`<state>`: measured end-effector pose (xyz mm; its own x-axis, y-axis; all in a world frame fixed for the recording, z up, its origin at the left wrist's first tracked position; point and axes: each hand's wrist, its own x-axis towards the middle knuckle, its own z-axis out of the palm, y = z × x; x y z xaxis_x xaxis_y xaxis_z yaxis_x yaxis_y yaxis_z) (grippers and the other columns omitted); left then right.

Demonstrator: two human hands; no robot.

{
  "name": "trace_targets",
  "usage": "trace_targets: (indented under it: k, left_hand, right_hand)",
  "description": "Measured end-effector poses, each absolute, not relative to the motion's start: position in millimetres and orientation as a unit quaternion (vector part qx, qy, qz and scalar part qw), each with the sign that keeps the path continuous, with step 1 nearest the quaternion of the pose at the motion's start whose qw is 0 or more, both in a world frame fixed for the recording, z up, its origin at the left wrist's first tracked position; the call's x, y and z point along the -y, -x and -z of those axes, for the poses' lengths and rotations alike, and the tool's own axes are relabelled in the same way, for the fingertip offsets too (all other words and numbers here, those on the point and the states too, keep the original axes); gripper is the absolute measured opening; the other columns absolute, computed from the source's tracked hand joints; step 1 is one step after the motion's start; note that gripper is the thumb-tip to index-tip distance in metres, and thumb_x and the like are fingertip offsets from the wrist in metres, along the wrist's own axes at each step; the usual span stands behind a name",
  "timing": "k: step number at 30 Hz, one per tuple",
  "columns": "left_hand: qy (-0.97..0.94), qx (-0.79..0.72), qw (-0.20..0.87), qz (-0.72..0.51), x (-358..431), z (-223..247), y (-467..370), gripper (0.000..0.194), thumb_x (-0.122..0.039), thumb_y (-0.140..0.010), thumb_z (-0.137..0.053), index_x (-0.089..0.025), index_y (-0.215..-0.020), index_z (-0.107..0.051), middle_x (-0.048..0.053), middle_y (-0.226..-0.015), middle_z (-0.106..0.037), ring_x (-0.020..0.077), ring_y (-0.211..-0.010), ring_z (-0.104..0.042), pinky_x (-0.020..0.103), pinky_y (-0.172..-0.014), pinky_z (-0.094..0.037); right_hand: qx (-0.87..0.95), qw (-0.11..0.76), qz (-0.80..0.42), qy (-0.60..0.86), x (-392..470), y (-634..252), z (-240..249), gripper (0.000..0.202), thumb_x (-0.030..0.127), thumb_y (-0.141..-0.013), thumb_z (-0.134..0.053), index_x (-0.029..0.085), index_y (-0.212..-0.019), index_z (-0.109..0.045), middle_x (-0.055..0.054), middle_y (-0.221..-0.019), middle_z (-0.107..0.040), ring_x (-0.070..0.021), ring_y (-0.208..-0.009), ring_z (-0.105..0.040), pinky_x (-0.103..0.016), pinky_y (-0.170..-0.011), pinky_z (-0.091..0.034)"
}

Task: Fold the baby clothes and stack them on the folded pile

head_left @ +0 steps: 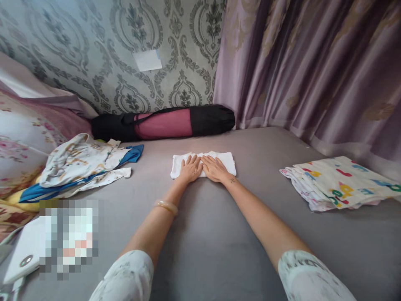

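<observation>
A white folded cloth [230,162] lies flat on the grey sheet [206,225], near the middle of the view. My left hand [191,168] rests palm down on its left half, fingers stretched out. On the right half lies my right hand [214,168], also flat with its fingers extended. The fingertips of both hands are close together at the cloth's centre. Neither hand grips anything.
Folded cloths with colourful letters [347,179] lie at the right. Patterned and blue clothes [84,163] are heaped at the left. A black and pink long bag [166,123] lies along the wall. A white device with a cable [29,246] sits at the lower left.
</observation>
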<state>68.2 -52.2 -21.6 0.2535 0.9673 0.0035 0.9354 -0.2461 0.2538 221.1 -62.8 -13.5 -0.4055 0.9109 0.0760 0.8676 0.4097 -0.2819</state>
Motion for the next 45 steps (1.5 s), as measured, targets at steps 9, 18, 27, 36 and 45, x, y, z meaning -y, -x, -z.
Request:
trace_targets:
  k: [9,18,27,36,45]
  left_hand:
    - [-0.750,-0.644,0.107,-0.110,51.4,22.0,-69.7,0.058,-0.054,-0.095,-0.030,-0.029,-0.145,-0.039,0.007,-0.158,-0.024,0.0311,-0.146,-0.019,0.052,-0.116,-0.016]
    - [-0.728,-0.670,0.082,-0.120,53.7,24.4,-69.8,0.064,-0.058,-0.094,-0.030,-0.023,-0.147,-0.038,0.011,-0.157,-0.027,0.0317,-0.145,-0.022,0.048,-0.117,-0.017]
    - [-0.678,-0.723,0.072,-0.110,56.3,21.3,-54.5,0.072,-0.058,-0.094,-0.023,-0.009,-0.146,-0.035,0.018,-0.156,-0.027,0.0294,-0.146,-0.019,0.046,-0.117,-0.016]
    - [-0.660,-0.736,0.095,-0.119,55.9,25.2,-26.9,0.072,-0.055,-0.095,-0.022,-0.007,-0.149,-0.029,0.018,-0.157,-0.022,0.0298,-0.146,-0.017,0.049,-0.117,-0.016]
    - [-0.656,-0.738,0.114,-0.112,54.6,27.8,-12.3,0.070,-0.049,-0.095,-0.019,-0.006,-0.150,-0.024,0.015,-0.158,-0.019,0.0275,-0.147,-0.016,0.045,-0.119,-0.014]
  right_hand:
    - [0.796,0.138,-0.078,0.584,60.0,-220.2,20.8,0.054,0.030,-0.098,-0.026,0.014,-0.148,-0.036,-0.008,-0.155,-0.031,-0.0221,-0.144,-0.022,-0.044,-0.117,-0.015]
    - [0.761,0.144,-0.053,0.630,57.1,-224.0,26.0,0.055,0.035,-0.099,-0.026,0.011,-0.148,-0.036,-0.013,-0.155,-0.031,-0.0257,-0.143,-0.025,-0.044,-0.116,-0.015]
    - [0.732,0.125,-0.034,0.669,53.4,-235.6,27.9,0.058,0.039,-0.100,-0.023,0.005,-0.145,-0.038,-0.017,-0.152,-0.035,-0.0259,-0.142,-0.027,-0.041,-0.116,-0.015]
    - [0.720,0.124,-0.018,0.682,54.8,-248.2,29.6,0.060,0.038,-0.100,-0.022,0.002,-0.145,-0.036,-0.019,-0.154,-0.030,-0.0289,-0.143,-0.023,-0.042,-0.115,-0.019]
    - [0.692,0.119,-0.035,0.711,54.7,-262.5,31.4,0.063,0.039,-0.099,-0.022,0.000,-0.147,-0.030,-0.021,-0.155,-0.027,-0.0310,-0.143,-0.023,-0.043,-0.115,-0.019]
